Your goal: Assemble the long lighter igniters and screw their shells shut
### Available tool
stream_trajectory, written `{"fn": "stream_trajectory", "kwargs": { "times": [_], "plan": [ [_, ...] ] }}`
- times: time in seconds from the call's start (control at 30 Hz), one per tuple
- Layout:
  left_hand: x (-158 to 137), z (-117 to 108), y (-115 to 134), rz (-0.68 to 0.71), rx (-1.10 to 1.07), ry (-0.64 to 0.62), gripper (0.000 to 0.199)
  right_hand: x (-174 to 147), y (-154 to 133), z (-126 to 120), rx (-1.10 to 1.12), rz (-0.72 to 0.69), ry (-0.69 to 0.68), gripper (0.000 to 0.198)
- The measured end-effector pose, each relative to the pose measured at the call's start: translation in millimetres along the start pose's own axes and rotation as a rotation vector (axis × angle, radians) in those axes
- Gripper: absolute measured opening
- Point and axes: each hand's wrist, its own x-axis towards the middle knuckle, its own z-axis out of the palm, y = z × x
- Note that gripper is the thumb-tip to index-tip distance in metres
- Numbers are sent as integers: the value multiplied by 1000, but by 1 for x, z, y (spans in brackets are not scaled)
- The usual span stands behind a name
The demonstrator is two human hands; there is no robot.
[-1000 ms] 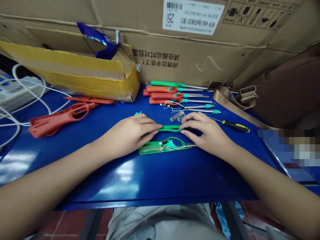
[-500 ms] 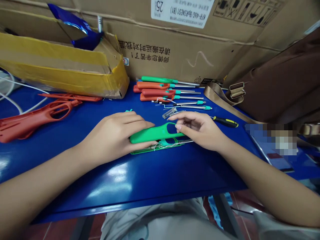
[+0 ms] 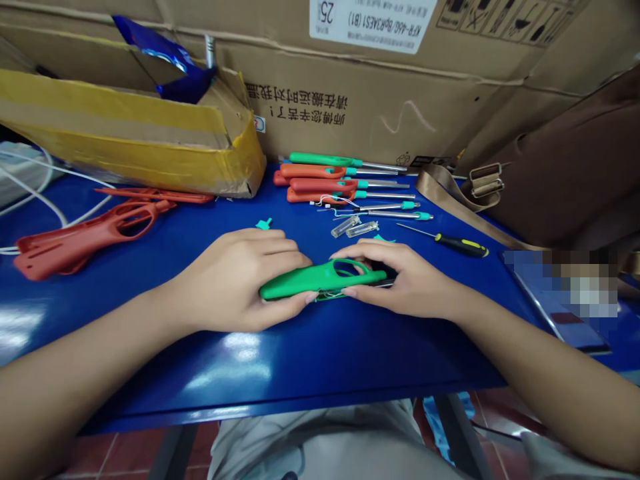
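Observation:
A green long-nosed lighter [image 3: 300,279] lies between my hands just above the blue table, its two shell halves nearly together. A narrow gap along the near side shows thin wire. My left hand [image 3: 245,277] is closed round the rounded rear end, thumb on the near side. My right hand [image 3: 400,273] pinches the front end by the trigger opening, with part of the metal tube showing beneath. Beyond the hands are clear fuel tanks [image 3: 362,229], a teal trigger piece [image 3: 264,224], and metal tubes with teal ends and wires [image 3: 400,215].
Several lighters [image 3: 320,185] lie in a row at the back. A screwdriver [image 3: 463,245] rests at right, near a brown strap [image 3: 440,193] and a phone-like slab [image 3: 555,307]. Red shell halves [image 3: 95,233] and a yellow-taped box [image 3: 200,157] stand left; a large carton [image 3: 380,93] is behind.
The upper green shell half has come down onto the lower one, narrowing the gap. My right hand has moved from above the trigger opening to grip both sides of the front end.

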Motion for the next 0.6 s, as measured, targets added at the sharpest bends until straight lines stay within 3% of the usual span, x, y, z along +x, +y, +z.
{"fn": "stream_trajectory", "kwargs": {
  "times": [0.27,0.6],
  "plan": [
    [-1,-6,-3,-35,47,-187,28,1,-2,5,-94,-12,-34,32],
    [-1,-6,-3,-24,132,-192,28,-1,0,6,-226,-31,-121,33]
  ]
}}
